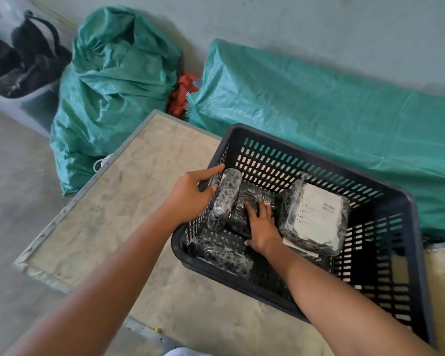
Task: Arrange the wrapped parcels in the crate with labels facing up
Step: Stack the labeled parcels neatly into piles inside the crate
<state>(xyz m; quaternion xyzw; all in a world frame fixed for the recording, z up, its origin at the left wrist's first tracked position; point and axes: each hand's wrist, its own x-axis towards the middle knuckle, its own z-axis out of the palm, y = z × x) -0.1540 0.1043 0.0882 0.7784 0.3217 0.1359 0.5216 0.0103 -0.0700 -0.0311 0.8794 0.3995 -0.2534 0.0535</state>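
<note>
A dark slotted crate (385, 206) sits on a pale, dusty surface (129, 181), with several parcels wrapped in black film inside it. The left hand (190, 196) reaches over the crate's left wall and grips a long parcel (225, 199) that stands tilted on its edge against that wall, thumb on one side, forefinger stretched out along the rim. The right hand (261, 227) lies palm down, fingers spread and open, pressing on a dark parcel (249, 201) in the middle of the crate floor. Just to the right a larger parcel (316, 217) rests with its white label facing up. Another wrapped parcel (221, 255) lies along the near wall; its label side seems hidden, though the film makes this hard to judge. Behind the crate, green sacks (113, 88) lean against the wall.
</note>
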